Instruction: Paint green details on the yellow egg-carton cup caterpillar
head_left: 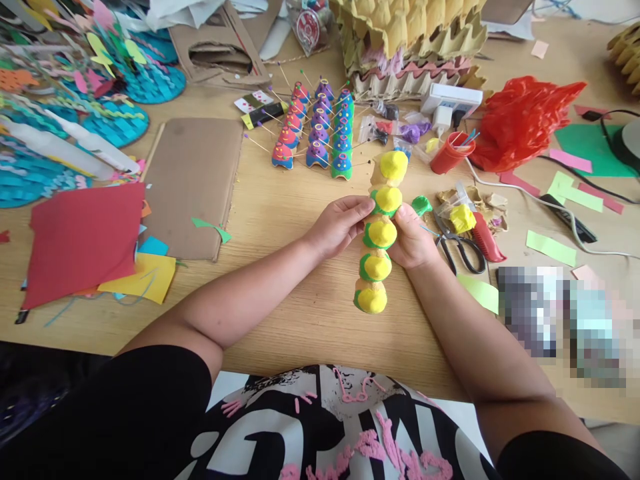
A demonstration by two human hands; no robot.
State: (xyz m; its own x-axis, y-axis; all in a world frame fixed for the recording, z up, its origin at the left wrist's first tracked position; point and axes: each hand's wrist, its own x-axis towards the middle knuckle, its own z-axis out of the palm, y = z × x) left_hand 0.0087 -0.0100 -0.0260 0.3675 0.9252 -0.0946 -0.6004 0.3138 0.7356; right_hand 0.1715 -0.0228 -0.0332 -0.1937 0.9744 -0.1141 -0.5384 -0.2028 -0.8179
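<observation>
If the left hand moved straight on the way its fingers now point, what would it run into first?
The left hand would first meet the yellow-and-green strip, which its fingertips already seem to touch. The right hand probably comes next, though depth is hard to judge here.

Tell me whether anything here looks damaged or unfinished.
The far bump of the held strip shows no green, unlike the other four, so it looks unfinished. At back left, a cardboard piece has a ragged hole.
</observation>
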